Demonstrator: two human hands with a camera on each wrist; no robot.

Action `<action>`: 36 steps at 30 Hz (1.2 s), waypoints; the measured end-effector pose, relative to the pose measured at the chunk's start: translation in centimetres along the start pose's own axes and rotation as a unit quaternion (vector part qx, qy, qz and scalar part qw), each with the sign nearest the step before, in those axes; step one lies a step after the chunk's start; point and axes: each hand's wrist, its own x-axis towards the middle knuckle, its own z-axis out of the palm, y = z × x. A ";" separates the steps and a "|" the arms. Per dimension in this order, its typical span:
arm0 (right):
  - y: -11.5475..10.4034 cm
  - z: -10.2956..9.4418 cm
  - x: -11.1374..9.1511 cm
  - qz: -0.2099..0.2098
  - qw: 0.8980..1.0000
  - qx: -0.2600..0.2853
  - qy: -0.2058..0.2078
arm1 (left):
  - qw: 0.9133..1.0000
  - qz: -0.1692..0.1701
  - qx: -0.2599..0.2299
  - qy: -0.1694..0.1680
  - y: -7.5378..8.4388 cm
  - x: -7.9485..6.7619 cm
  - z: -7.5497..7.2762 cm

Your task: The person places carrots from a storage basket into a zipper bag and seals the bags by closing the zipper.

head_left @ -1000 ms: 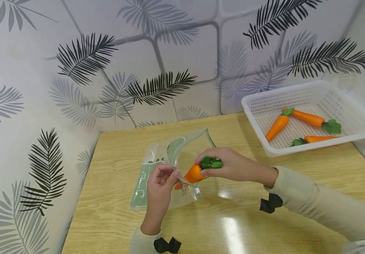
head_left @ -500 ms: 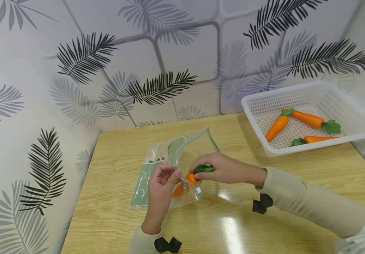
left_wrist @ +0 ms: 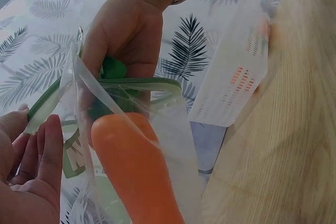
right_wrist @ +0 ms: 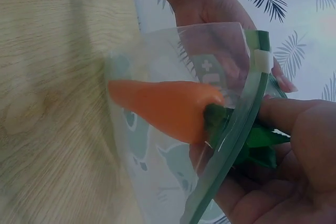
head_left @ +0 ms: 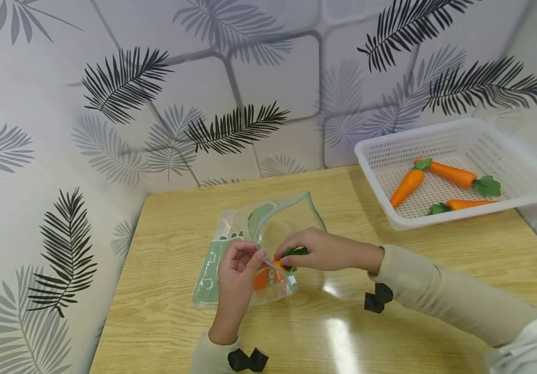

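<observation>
A clear zip bag (head_left: 212, 275) with green print and a green zip edge lies on the table, its mouth spread apart. My left hand (head_left: 237, 275) pinches the bag's rim between thumb and fingers. At the mouth, my right hand (head_left: 312, 250) holds a carrot (right_wrist: 163, 106) near its leafy green top (right_wrist: 262, 140). The carrot's orange body is inside the bag, seen through the film in both wrist views. Its leaves still stand at the opening, among the right fingers. A white slider (right_wrist: 261, 60) sits at one end of the zip.
A white perforated basket (head_left: 404, 224) stands at the back right, with a carrot (head_left: 408, 187) and two others inside. The wood table (head_left: 165, 322) meets a leaf-patterned wall behind. Black trackers (head_left: 248, 359) are strapped at both sleeves.
My right hand has moved left and slightly down, pushing the carrot deeper through the bag's mouth. The left hand keeps its hold on the rim in the same place.
</observation>
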 end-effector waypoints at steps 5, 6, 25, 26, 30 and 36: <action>-0.2 -0.4 -0.2 0.026 0.999 0.035 0.010 | 1.000 -0.010 0.007 0.018 0.0 0.0 -0.1; -0.2 -0.4 -0.3 0.029 0.999 0.043 0.016 | 1.000 -0.009 0.008 0.021 0.0 0.1 -0.1; 0.9 -3.5 -3.7 0.050 0.991 0.014 0.123 | 1.000 0.005 0.007 0.027 0.4 0.1 -0.3; 1.1 -3.6 -3.9 0.049 0.991 0.020 0.121 | 1.000 0.004 0.004 0.027 0.4 0.1 -0.3; 1.3 -4.3 -4.9 0.059 0.991 0.046 0.110 | 0.999 0.008 -0.013 0.033 0.5 0.3 -0.3; -0.5 -5.9 -6.2 0.098 0.986 0.048 0.124 | 0.999 0.018 -0.013 0.045 0.6 0.4 -0.6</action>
